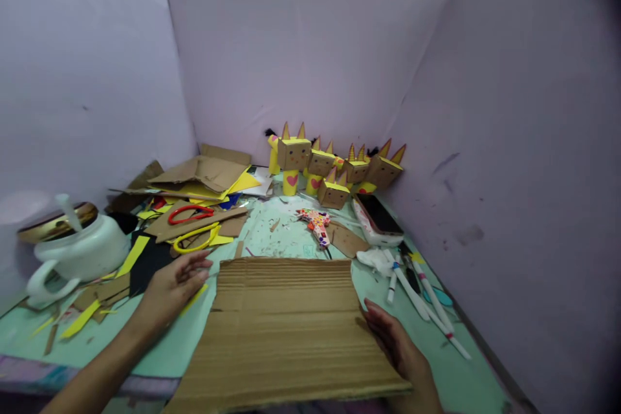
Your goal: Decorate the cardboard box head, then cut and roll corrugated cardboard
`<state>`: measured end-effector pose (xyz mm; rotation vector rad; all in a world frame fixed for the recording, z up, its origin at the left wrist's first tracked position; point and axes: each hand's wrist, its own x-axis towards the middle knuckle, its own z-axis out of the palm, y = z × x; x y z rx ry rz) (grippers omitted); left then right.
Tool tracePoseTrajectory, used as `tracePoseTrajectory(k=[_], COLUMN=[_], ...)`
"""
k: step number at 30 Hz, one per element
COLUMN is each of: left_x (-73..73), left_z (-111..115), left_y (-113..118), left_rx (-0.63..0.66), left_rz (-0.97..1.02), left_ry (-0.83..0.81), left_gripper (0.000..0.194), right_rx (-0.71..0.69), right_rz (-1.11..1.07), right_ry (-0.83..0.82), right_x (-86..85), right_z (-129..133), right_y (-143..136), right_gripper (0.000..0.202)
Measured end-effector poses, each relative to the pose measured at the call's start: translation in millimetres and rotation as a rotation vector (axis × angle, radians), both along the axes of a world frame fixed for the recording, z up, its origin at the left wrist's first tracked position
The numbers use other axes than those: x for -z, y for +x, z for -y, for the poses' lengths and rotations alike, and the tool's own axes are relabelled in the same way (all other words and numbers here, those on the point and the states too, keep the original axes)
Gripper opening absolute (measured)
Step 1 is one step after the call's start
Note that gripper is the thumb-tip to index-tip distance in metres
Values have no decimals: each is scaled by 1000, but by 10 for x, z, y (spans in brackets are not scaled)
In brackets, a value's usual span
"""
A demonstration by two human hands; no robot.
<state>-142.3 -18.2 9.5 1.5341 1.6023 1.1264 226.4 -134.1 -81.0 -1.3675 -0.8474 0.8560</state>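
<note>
A large sheet of brown corrugated cardboard (286, 330) lies at the front middle, its near edge close to the camera. At its right edge is my right hand (395, 343), fingers together against the edge and thumb side partly hidden; whether it grips the sheet is unclear. My left hand (177, 284) rests left of the sheet with its fingers apart and nothing in it. Just beyond that hand lie yellow-handled scissors (196, 239) and red-handled scissors (191, 213) among cardboard scraps.
Several cardboard-headed figures (294, 155) with yellow bodies stand at the back. A white teapot-like vessel (92, 249) is at left, near stacked cardboard (204, 174). A patterned glue gun (317, 226), a phone (379, 213) and white markers (410, 291) lie beyond and right.
</note>
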Motion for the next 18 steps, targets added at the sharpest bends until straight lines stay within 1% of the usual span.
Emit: tracePoseTrajectory(k=[4,8,10,12,13,15,16,18], left_x=[-124,-134,-116,-114,-128,-190,-235,-326], left_z=[-173,-297,-335,-378,-405,-470,-500,-536], left_y=[178,260,272,276,280,309,337,422], left_rx=[100,180,165,99,59,-4,-23,-41], left_rz=[-8,52,93,142,169,227,257,319], left_ry=[-70,-112,-106,-68,-41,18,47,105], left_gripper=[37,16,15,21,24,29,30,30], right_rx=[30,15,7,22,35,35,-3,-159], right_rz=[42,91,108,100,76,-34,-123,-301], right_ry=[26,36,39,46,57,104,137,169], right_x=[-80,-112,-125,-199,-272,-487,-618,-869], right_z=[26,73,79,38,-11,-171,-278,-515], right_y=[-105,-186,-177,-120,-76,12,40,25], right_gripper=[40,39,41,42,42,42,43,45])
